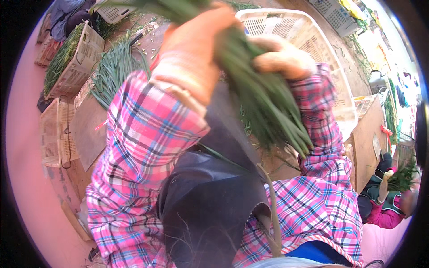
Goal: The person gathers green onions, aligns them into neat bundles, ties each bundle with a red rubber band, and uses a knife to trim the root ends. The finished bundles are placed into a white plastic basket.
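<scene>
Both of my hands are raised at the top middle, in orange gloves and pink plaid sleeves. A bunch of long green leafy stalks (pixel 264 97) hangs between them, blurred, its leaf tips pointing down to the right. My left hand (pixel 197 53) is shut around the bunch, and more green shows above it. Against the bunch's right side lies my right hand (pixel 285 57), thumb and fingers apart; whether it grips is unclear. Under the hands is a dark apron (pixel 214 187). A pile of similar green stalks (pixel 115 70) lies to the left.
A large white plastic basket (pixel 338 80) stands behind my right hand. At the left are a crate filled with greens (pixel 75 63) and another plastic crate (pixel 55 130). A co-worker (pixel 382 201) holding greens is at the far right, beyond a brown board (pixel 367 134).
</scene>
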A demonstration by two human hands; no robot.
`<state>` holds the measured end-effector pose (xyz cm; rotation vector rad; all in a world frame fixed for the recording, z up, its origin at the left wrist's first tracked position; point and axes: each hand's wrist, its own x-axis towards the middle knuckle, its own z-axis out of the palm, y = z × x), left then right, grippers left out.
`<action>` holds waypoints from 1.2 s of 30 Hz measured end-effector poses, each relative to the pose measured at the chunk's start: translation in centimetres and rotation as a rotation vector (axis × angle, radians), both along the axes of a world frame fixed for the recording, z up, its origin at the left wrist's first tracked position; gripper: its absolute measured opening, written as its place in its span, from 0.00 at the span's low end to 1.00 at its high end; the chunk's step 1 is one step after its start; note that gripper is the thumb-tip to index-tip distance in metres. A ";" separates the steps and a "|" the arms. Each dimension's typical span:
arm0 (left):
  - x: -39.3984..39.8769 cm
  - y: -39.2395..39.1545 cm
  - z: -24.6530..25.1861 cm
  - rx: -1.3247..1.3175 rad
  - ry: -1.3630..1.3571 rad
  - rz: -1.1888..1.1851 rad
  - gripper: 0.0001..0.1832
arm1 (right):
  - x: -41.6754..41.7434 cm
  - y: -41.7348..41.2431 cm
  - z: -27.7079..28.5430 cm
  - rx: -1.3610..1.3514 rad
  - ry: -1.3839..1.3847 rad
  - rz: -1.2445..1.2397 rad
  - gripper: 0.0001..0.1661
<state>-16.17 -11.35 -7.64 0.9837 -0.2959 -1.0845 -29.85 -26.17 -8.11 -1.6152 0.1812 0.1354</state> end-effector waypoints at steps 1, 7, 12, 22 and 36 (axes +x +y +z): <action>0.2 1.6 -1.4 0.022 -0.177 0.045 0.09 | 0.9 0.7 -0.3 -0.265 0.065 0.053 0.35; 4.7 14.4 -6.9 0.538 -1.113 0.255 0.12 | -0.3 4.4 -7.2 -0.401 -0.144 0.202 0.56; 5.2 20.2 -9.7 0.290 0.027 0.683 0.12 | -4.6 4.3 -9.0 -0.628 -0.048 -0.003 0.28; 2.8 22.4 -11.3 0.274 0.248 0.821 0.07 | -7.7 1.0 -10.0 -0.163 0.013 -0.503 0.17; 1.3 23.1 -13.0 0.323 0.355 0.817 0.12 | -11.9 3.1 -12.4 -0.906 0.190 -0.536 0.21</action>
